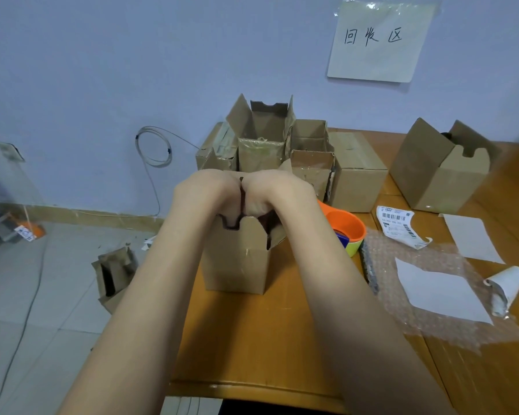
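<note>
A small open cardboard box (237, 259) stands upright near the table's left front. Both of my hands are bent down at the wrists and reach into its top opening. My left hand (210, 187) and my right hand (279, 187) are side by side, almost touching, with only their backs showing. The fingers of both are hidden inside the box, so I cannot tell whether they hold anything. The box's front flap stands up between my forearms.
Several open cardboard boxes (264, 139) crowd the table's back, with one more (438, 166) at the right. Nested orange cups (345, 229) sit just right of my box. Bubble wrap (402, 319), white papers (441, 295) and a torn shipping label (397, 223) cover the right side. Another box (114, 274) lies on the floor.
</note>
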The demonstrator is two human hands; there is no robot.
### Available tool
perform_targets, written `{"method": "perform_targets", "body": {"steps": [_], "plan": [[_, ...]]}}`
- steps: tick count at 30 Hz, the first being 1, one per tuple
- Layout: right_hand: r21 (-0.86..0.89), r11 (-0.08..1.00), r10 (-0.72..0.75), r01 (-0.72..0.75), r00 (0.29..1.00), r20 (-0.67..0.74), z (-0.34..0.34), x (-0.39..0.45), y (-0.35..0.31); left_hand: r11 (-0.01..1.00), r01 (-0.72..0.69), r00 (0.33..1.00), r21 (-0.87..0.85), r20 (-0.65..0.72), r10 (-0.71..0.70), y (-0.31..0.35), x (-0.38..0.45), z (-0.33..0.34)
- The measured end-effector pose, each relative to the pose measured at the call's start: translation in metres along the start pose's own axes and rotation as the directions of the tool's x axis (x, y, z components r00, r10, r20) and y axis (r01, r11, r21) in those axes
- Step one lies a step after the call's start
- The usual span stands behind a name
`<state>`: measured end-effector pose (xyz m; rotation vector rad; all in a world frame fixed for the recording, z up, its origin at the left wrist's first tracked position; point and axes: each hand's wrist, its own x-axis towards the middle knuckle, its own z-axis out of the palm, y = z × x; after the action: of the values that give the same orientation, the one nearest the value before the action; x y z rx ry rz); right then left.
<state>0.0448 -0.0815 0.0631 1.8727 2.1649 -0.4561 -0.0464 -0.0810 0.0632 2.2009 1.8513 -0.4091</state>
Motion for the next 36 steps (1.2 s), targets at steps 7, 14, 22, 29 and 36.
{"method": "perform_targets", "body": {"steps": [7, 14, 22, 29, 36], "plan": [[0.384, 0.911, 0.056, 0.147, 0.881, -0.470, -0.002, -0.010, 0.017, 0.984, -0.098, 0.995, -0.146, -0.043, 0.093, -0.004, -0.023, -0.013], [0.297, 0.945, 0.050, 0.134, 0.841, -0.539, 0.003, 0.007, 0.014, 0.981, -0.097, 0.995, -0.171, -0.045, 0.090, -0.005, -0.027, -0.012], [0.266, 0.963, 0.190, -0.046, 0.814, -0.549, 0.003, 0.016, 0.013, 0.976, -0.088, 0.981, -0.200, -0.186, 0.050, -0.009, -0.015, -0.007], [0.146, 0.989, 0.080, -0.017, 0.898, -0.432, -0.001, 0.011, 0.013, 0.986, -0.015, 0.998, -0.165, -0.055, 0.006, -0.002, -0.005, -0.006], [0.077, 0.995, 0.093, -0.063, 0.859, -0.503, -0.001, 0.021, 0.007, 0.982, -0.077, 0.988, -0.173, -0.148, 0.051, 0.003, -0.009, -0.002]]}}
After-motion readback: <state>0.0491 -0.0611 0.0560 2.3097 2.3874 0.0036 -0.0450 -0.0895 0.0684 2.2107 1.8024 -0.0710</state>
